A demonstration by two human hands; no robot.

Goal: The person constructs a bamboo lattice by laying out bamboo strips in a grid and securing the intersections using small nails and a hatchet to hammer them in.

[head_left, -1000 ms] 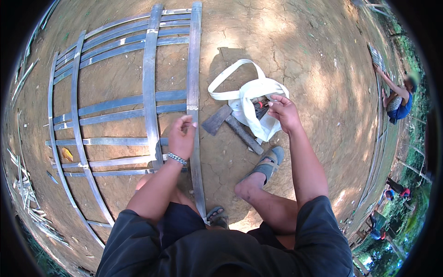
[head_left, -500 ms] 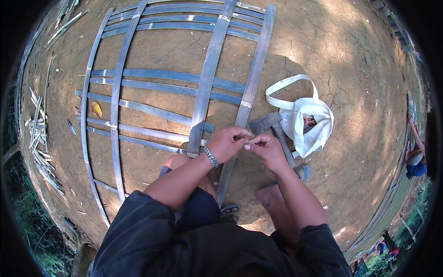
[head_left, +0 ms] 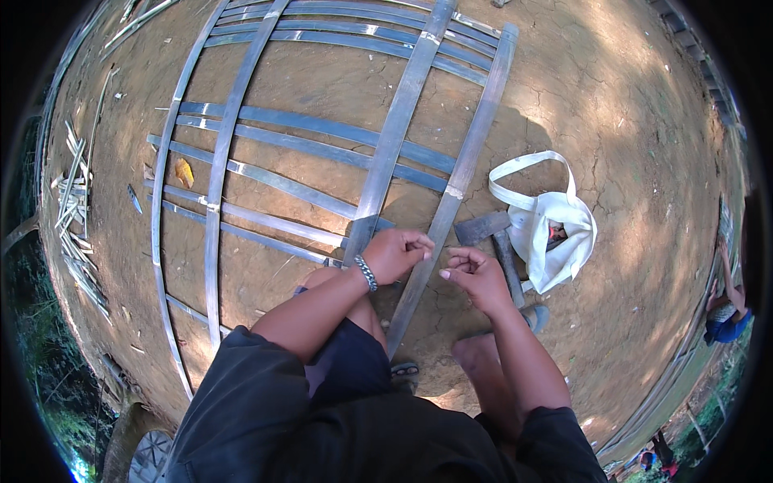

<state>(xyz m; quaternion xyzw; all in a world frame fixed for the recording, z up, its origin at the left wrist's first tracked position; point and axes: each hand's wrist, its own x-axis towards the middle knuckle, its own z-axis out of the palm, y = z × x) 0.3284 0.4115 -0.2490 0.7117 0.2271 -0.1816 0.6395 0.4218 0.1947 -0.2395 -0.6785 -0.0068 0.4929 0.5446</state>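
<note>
My left hand point(head_left: 394, 258), with a chain bracelet at the wrist, hovers over the near right corner of a lattice of grey flat slats point(head_left: 394, 145) lying on the ground. Its thumb and fingertips are pinched together; whatever they hold is too small to make out. Just to the right, my right hand point(head_left: 481, 280) is raised with thumb and forefinger a little apart, and nothing shows between them. A small gap separates the two hands. Beside the right hand lies a hammer, its block-like head point(head_left: 483, 228) above and its handle point(head_left: 508, 266) running toward my foot.
A white cloth bag point(head_left: 555, 241) with a looped handle stands right of the hammer, a reddish thing inside it. Split sticks point(head_left: 76, 217) are heaped at the far left. A yellow leaf point(head_left: 184, 172) lies by the slats. Another person point(head_left: 727, 310) sits at the right rim.
My hands were touching at the fingertips and have come apart. The right thumb and forefinger have loosened. The whole view has shifted, with the lattice and bag now farther right.
</note>
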